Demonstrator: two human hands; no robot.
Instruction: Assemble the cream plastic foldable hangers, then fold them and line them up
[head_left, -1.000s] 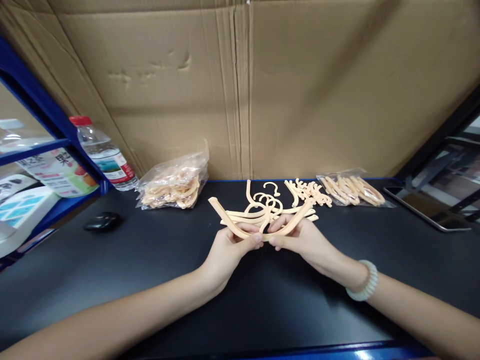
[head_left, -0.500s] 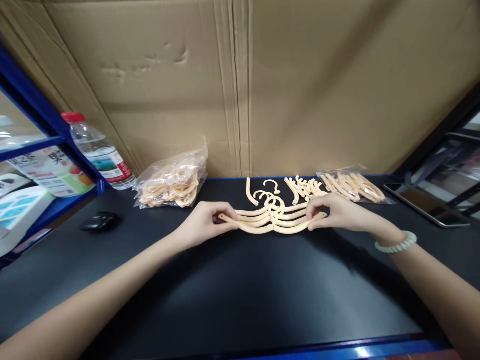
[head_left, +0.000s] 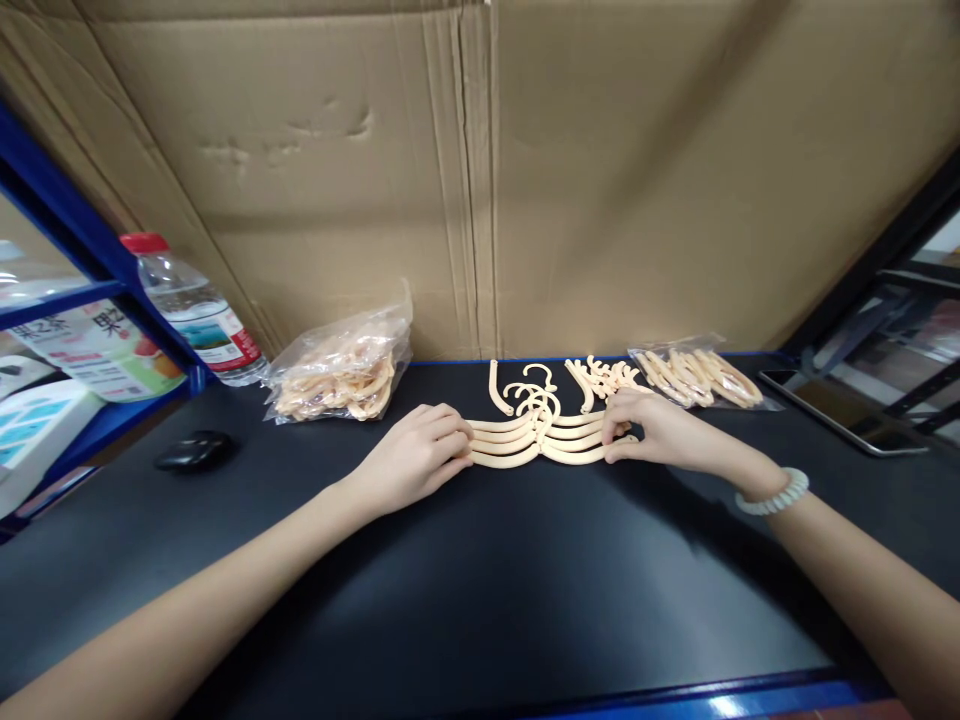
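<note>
A stack of several small peach plastic hangers [head_left: 541,440] lies flat on the black table [head_left: 480,580], hooks pointing away from me. My left hand [head_left: 420,455] has its curled fingers pressed against the stack's left ends. My right hand [head_left: 652,430] pinches the right ends with bent fingers; a pale bead bracelet [head_left: 772,495] is on that wrist. Behind the stack lie loose hanger pieces [head_left: 607,378].
A clear bag of hangers [head_left: 337,375] sits at the back left, another bag [head_left: 697,375] at the back right. A water bottle [head_left: 195,310] stands by a blue shelf frame. A black mouse [head_left: 191,450] lies at left, a tablet [head_left: 832,410] at right. A cardboard wall stands behind.
One second ago both hands held one hanger near me by its middle. They carried it away from me, moved apart to its ends, and laid it on the stack.
</note>
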